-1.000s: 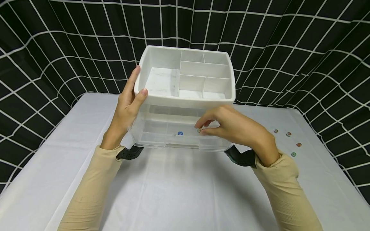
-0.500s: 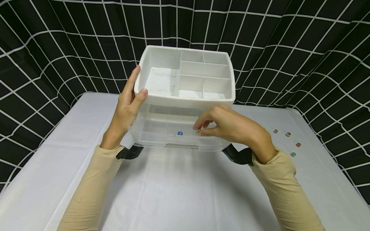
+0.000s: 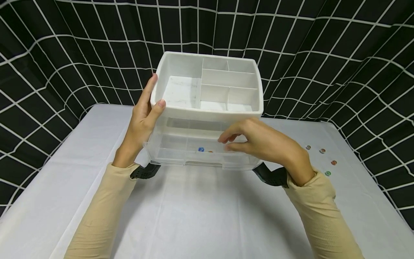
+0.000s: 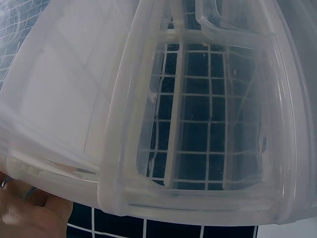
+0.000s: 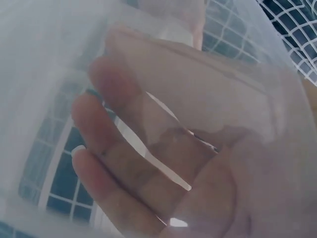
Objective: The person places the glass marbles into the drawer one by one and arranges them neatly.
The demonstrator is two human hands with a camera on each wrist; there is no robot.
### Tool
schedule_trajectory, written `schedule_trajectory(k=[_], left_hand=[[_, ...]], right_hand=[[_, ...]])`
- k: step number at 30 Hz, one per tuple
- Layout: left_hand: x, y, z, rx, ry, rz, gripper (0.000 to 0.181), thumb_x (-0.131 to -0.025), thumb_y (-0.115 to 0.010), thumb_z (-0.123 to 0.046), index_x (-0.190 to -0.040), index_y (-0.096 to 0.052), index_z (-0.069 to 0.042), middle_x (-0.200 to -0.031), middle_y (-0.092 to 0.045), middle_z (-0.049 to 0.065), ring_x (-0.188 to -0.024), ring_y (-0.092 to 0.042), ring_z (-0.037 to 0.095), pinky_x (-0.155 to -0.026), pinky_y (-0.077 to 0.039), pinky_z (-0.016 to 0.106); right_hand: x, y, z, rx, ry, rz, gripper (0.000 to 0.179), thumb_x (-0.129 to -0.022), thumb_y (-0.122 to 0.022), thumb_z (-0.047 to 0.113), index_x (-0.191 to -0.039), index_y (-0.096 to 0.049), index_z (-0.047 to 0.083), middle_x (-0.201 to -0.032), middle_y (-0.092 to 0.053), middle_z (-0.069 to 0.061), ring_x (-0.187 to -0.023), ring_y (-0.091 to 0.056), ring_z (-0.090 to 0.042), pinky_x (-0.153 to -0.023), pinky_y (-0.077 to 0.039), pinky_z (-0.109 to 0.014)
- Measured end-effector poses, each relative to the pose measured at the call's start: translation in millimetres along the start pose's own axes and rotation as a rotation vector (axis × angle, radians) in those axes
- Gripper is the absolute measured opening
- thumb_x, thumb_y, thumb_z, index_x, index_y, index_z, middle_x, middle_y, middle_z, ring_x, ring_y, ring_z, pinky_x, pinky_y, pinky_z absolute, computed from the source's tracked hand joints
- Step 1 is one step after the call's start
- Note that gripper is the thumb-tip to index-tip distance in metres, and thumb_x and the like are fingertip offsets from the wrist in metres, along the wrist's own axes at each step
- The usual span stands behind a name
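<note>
My left hand [image 3: 142, 118] grips the left side of a white desktop organizer [image 3: 210, 114], thumb over the front rim and fingers along the side. Its clear drawer [image 3: 174, 156] is pulled out toward me; the left wrist view shows clear plastic walls [image 4: 119, 114] close up. A blue marble [image 3: 201, 149] lies in the drawer, and an orange marble [image 3: 210, 151] shows just behind the front wall. Above the drawer's right part hovers my right hand [image 3: 262, 142], thumb and fingers apart, nothing between them. Through cloudy plastic the right wrist view shows its spread fingers [image 5: 114, 153].
Several marbles lie on the white-covered table [image 3: 194, 216] at the right, among them a green marble [image 3: 328, 173] and a reddish marble [image 3: 334, 162]. The organizer's top has several compartments [image 3: 240, 97]. A black cloth with white grid lines [image 3: 291, 36] hangs behind.
My right thumb and fingers have let go of a marble, which now lies in the drawer near the blue one. The right hand has shifted slightly right. My left hand keeps its place.
</note>
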State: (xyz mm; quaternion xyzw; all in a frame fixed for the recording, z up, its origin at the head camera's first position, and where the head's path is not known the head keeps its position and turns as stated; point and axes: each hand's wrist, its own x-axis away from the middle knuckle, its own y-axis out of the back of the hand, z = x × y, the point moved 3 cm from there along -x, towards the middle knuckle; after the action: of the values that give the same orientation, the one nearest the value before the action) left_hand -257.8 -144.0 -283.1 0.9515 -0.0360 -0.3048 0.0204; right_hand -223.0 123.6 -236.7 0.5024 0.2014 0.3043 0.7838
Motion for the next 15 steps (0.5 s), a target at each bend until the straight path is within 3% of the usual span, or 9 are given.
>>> schedule_trajectory(k=[15], left_hand=[[0.0, 0.5, 0.7, -0.006, -0.002, -0.005, 0.063, -0.101, -0.046, -0.005, -0.159, -0.022, -0.010, -0.163, -0.027, 0.003, -0.126, -0.046, 0.023, -0.102, -0.040, 0.020]], right_hand=[[31.4, 16, -3, 0.069, 0.104, -0.222, 0.022, -0.084, -0.077, 0.005, -0.106, -0.076, 0.011, -0.104, -0.076, 0.001, -0.097, -0.070, -0.012, -0.080, -0.057, -0.033]])
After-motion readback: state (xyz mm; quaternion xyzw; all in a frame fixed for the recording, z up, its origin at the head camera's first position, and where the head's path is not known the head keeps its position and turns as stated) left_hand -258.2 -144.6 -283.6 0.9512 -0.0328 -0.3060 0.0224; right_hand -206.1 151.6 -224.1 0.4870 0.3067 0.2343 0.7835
